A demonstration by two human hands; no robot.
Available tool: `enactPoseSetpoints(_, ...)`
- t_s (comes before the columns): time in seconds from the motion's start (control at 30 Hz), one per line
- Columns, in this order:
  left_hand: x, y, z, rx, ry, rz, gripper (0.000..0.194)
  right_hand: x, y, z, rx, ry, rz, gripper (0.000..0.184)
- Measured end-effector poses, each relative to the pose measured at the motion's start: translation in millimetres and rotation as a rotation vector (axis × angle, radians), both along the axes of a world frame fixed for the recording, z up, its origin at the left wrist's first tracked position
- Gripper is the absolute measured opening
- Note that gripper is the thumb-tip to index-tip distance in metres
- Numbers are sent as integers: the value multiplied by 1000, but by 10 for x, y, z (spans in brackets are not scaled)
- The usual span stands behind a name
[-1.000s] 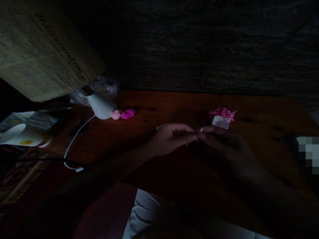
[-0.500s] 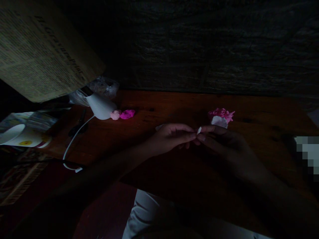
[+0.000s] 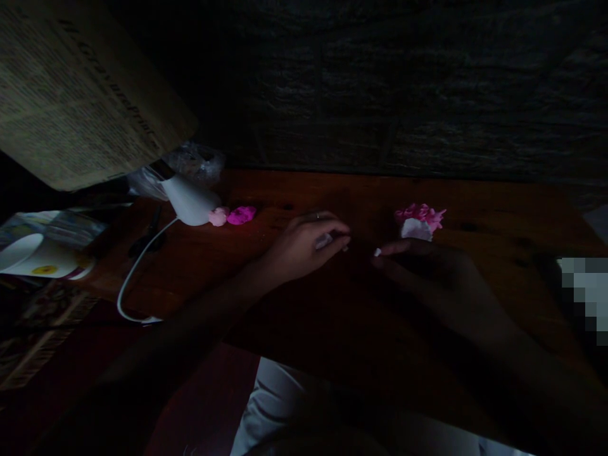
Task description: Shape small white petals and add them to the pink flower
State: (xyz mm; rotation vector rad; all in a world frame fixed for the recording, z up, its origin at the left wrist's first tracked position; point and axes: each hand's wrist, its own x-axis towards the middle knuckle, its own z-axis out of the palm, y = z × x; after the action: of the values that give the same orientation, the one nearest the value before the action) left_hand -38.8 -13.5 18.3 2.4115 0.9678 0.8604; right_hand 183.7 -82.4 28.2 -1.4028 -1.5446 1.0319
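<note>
My right hand (image 3: 422,266) pinches a small white lump (image 3: 377,252), like soft modelling clay, between thumb and index fingertips. Apart from it to the left, my left hand (image 3: 308,247) hovers low over the table, its fingers loosely curled and the thumb and index tips slightly apart. Through the gap behind its thumb shows a pale piece (image 3: 323,240); whether the hand touches it I cannot tell. Beyond my right hand lie a whitish lump (image 3: 416,229) and a pink ruffled, petal-like cluster (image 3: 422,214). The light is very dim.
A lamp with a newsprint shade (image 3: 95,101) and white base (image 3: 190,201) stands at left, its cable (image 3: 130,275) trailing forward. Beside the base lie a pale pink lump (image 3: 218,216) and a magenta lump (image 3: 242,215). A paper cup (image 3: 42,256) tilts at far left. Behind rises a dark wall (image 3: 332,95).
My hands, which met at the small white lump, have come apart. My left hand has drawn back to the left, while the lump stays in my right fingertips.
</note>
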Motion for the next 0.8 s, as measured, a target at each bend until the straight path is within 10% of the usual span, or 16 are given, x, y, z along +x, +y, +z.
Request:
enactPoseSetpoints(0.33,-36,81,-152,-9,269,-97,16,50,52,-162,127,-363,139,17)
enactPoseSetpoints(0.8,80,-45,-90,-239,-52,-51,12,21,20,-110,126,-294,127,19)
